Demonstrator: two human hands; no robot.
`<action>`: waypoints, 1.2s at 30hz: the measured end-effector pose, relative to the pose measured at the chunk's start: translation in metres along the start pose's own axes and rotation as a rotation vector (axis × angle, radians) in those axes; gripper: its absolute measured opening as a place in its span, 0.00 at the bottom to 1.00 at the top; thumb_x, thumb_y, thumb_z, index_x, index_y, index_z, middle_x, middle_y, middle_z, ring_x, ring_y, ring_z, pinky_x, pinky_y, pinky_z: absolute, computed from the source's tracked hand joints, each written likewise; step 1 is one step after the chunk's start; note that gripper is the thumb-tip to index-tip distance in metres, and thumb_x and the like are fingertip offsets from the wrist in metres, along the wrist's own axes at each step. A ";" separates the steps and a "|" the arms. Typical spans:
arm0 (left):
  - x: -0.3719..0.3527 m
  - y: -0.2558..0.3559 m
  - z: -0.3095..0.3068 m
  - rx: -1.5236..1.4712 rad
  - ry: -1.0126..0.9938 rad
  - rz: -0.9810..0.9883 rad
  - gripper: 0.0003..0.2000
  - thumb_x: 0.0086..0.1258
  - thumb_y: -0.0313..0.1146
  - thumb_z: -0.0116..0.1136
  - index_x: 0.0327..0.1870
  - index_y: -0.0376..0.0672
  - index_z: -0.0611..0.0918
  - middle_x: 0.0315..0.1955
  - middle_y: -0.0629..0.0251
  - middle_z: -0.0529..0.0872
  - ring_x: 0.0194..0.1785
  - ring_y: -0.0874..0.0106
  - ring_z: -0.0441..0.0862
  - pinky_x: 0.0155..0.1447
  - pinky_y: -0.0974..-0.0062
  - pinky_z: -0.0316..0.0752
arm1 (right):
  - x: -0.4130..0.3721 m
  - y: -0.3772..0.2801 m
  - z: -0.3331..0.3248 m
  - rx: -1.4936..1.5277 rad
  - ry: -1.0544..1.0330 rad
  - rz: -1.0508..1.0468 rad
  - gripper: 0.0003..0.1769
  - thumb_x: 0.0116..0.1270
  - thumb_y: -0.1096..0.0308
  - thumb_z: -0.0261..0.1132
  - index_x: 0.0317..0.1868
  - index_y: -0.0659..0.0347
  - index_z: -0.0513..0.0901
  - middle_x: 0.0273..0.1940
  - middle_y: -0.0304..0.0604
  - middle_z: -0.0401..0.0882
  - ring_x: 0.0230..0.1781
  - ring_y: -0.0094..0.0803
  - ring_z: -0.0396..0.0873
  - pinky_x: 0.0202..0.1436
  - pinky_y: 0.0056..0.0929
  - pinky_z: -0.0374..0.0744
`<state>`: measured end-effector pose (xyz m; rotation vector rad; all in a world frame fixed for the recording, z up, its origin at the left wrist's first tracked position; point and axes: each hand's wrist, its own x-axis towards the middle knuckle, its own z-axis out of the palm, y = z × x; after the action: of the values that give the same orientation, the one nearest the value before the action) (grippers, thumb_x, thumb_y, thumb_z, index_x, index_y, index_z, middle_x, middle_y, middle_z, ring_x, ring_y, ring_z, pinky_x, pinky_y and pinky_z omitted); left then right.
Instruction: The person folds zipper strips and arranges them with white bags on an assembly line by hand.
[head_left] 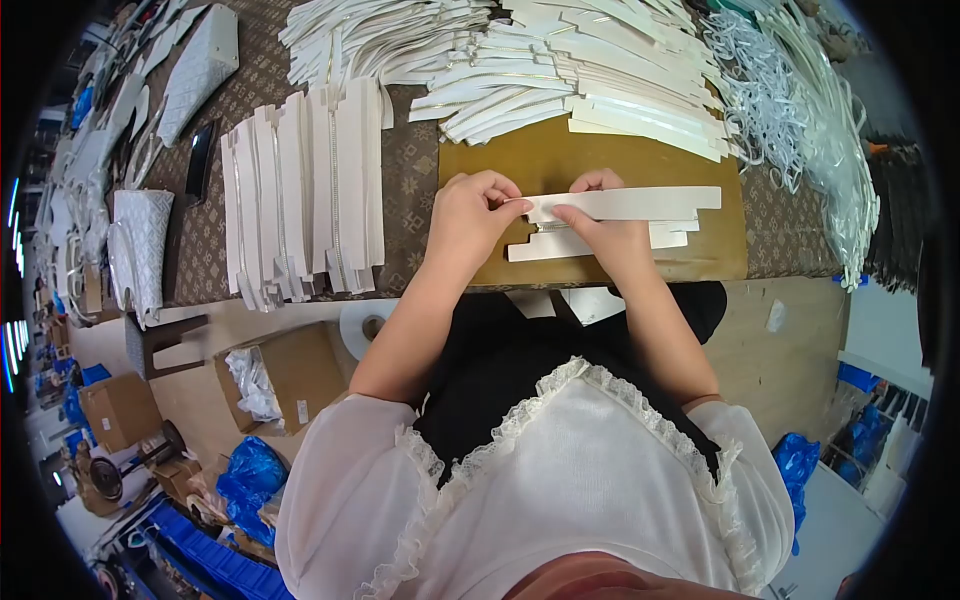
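Note:
Both my hands are on a cream strip (pixel 660 202) above the brown mat (pixel 720 240). My left hand (pixel 480 213) pinches the strip's left end between thumb and fingers. My right hand (pixel 608 222) grips it further right, thumb on top and fingers behind. Beneath it lies another cream strip (pixel 545 247), with a short stretch of zipper showing between them. My right hand partly covers both. Left of the mat lie several cream strips with zippers (pixel 300 190), side by side.
Heaps of cream strips (pixel 500 75) cover the table's far side. White cords (pixel 765 90) are piled at the right. A phone (pixel 200 160) and quilted white pieces (pixel 140 245) lie at the left. An open cardboard box (pixel 300 370) stands on the floor.

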<state>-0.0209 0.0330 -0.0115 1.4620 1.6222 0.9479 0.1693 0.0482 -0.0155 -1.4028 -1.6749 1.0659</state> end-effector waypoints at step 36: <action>0.000 -0.010 0.008 0.180 0.069 0.141 0.08 0.53 0.31 0.73 0.30 0.40 0.85 0.23 0.64 0.82 0.28 0.72 0.79 0.36 0.74 0.76 | 0.003 -0.008 0.014 -0.230 -0.013 -0.025 0.19 0.52 0.68 0.78 0.37 0.62 0.76 0.30 0.38 0.77 0.29 0.26 0.74 0.34 0.27 0.74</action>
<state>-0.0183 0.0326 -0.0243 1.7014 1.7087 0.9591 0.1533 0.0486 -0.0144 -1.5157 -1.8670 0.8910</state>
